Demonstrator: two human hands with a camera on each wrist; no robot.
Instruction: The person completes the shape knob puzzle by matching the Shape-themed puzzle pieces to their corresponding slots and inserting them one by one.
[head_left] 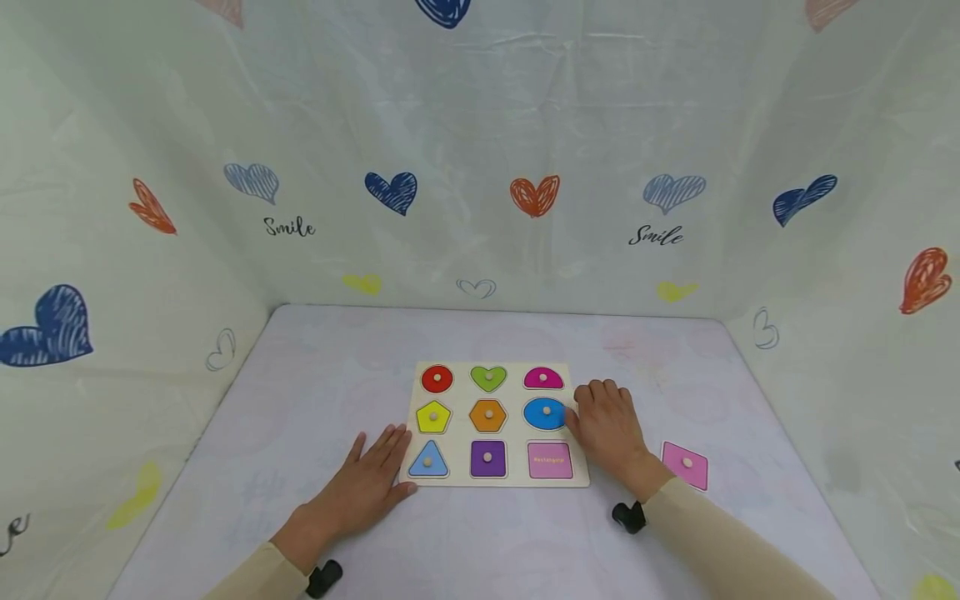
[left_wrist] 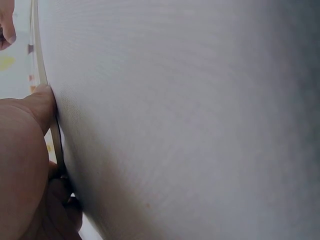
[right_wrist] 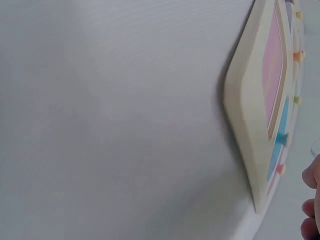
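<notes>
A cream wooden shape puzzle board (head_left: 461, 433) lies on the table. My left hand (head_left: 367, 479) rests at its left edge, fingers extended, the thumb near the front corner; in the left wrist view that thumb (left_wrist: 42, 102) touches the board's edge. My right hand (head_left: 611, 429) is over the right edge beside the blue oval piece (head_left: 542, 414), fingers loosely bent. In the right wrist view, the fingers (right_wrist: 311, 175) appear apart from the blue knob (right_wrist: 283, 139). A pink rectangle piece (head_left: 686, 465) with a knob lies right of the board, by the right wrist. The pink rectangular recess (head_left: 550, 471) holds no piece.
Other knobbed pieces sit in the board, among them a red circle (head_left: 437, 379), a green heart (head_left: 489, 379) and a purple square (head_left: 488, 468). The white table (head_left: 337, 358) is bordered by a heart-printed curtain (head_left: 465, 242) at the back and sides.
</notes>
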